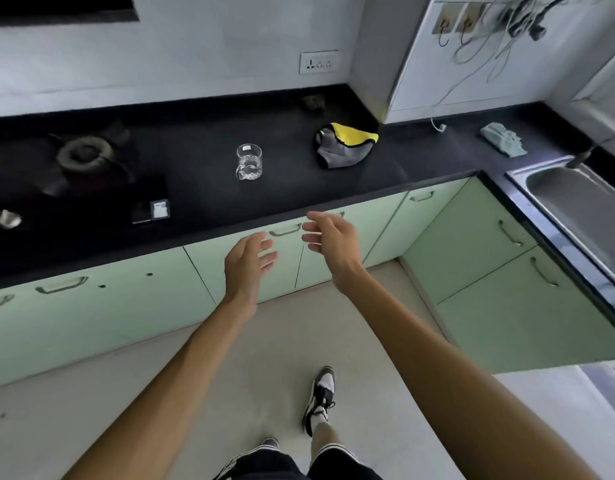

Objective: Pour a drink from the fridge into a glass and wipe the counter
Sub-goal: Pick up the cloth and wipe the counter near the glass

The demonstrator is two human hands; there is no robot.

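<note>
A clear glass mug (248,161) stands upright on the black counter (202,188), with nothing visible in it. A grey and yellow cloth (344,145) lies crumpled to its right on the counter. My left hand (247,263) and my right hand (330,242) hover in front of the counter's front edge, over the green cabinet doors. Both have relaxed, spread fingers and hold nothing. The fridge and any drink are out of view.
A gas stove (81,161) takes up the left of the counter. A steel sink (583,202) sits at the right, with a pale blue rag (503,138) behind it. Cables hang on the back right wall. Green cabinets (472,244) run below the counter.
</note>
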